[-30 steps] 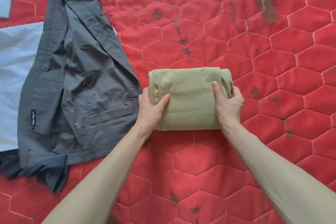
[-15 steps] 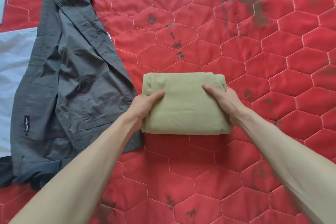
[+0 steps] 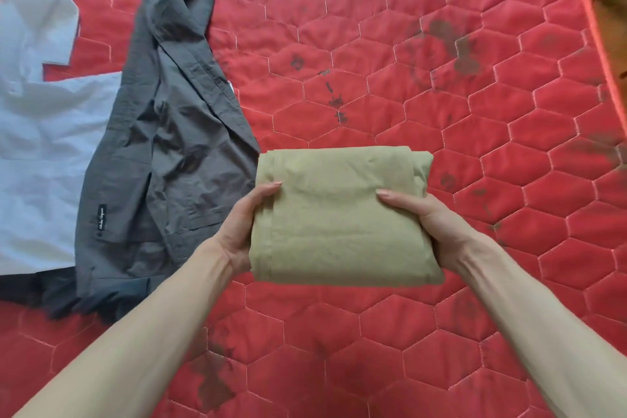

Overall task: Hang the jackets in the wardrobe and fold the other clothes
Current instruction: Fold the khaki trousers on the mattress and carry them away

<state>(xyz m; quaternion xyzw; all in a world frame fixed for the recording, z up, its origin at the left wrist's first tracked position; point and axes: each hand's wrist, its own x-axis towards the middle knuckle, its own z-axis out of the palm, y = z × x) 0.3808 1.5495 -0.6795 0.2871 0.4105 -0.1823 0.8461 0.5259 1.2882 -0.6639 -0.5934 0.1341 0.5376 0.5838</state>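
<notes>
Folded olive garment (image 3: 342, 214), a thick soft bundle, at centre of the frame, apparently lifted a little above the red quilted bedcover (image 3: 441, 95). Held from both sides: left hand (image 3: 242, 231) at the left edge, right hand (image 3: 437, 231) at the right edge, each with the thumb curled over the top and the other fingers under the bundle, out of sight. Probably light and limp, not slippery, not fragile; likely to sag or unfold if taken by one corner only. Better gripped as now, at two opposite edges with support underneath, the layers pressed together.

Grey jacket (image 3: 163, 146) spread flat in the left half of the frame, soft and creased, its collar cut off at the upper edge; probably best taken at the shoulders for a hanger. White garment (image 3: 40, 146) at far left, partly under the jacket and cut by the frame edge, kind unclear. Dark cloth (image 3: 20, 288) at lower left, mostly hidden. Small label on the jacket unreadable. No wardrobe in view. Underside of the bundle not visible.
</notes>
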